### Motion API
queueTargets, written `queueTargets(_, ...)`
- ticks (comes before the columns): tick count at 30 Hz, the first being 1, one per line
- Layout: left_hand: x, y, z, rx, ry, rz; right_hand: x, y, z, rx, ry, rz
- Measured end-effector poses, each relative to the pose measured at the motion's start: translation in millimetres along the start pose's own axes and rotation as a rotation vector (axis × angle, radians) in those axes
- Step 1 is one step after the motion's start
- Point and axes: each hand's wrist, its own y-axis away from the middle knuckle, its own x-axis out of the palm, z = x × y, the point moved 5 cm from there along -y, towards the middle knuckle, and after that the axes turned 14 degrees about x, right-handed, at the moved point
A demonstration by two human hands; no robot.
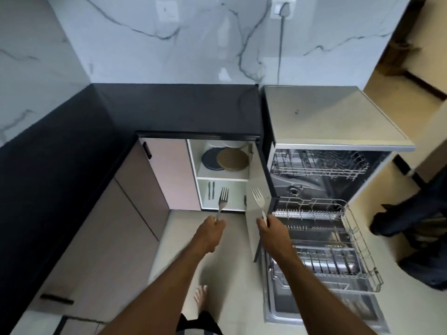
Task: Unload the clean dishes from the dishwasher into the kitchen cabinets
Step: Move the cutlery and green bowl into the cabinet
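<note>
Forks are pinched by their handles, one (223, 198) in the left hand (212, 226), one (258, 198) in the right hand (268, 226), before the open cabinet (193, 163), and are best laid flat beside the knives (211, 189) on its lower shelf (232, 201).

You find no legible text, label, brand, number or sign anywhere in this view. The dishwasher (338, 122), the cabinet (169, 175) fronts and the wall socket (283, 7) at the top edge show you only plain, unmarked surfaces; any fine print is too blurred to read.
</note>
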Motion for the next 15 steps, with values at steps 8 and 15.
queueTargets(8, -58.7, -31.7, 10.0, -0.001, 0.167, -0.107, 70.0, -21.2, 67.5, -0.099, 0.046, 0.068)
queueTargets(15, -116.3, -97.7, 27.9, 0.039, 0.255, -0.07, 136.9, -67.6, 130.8, -0.079, 0.061, 0.119)
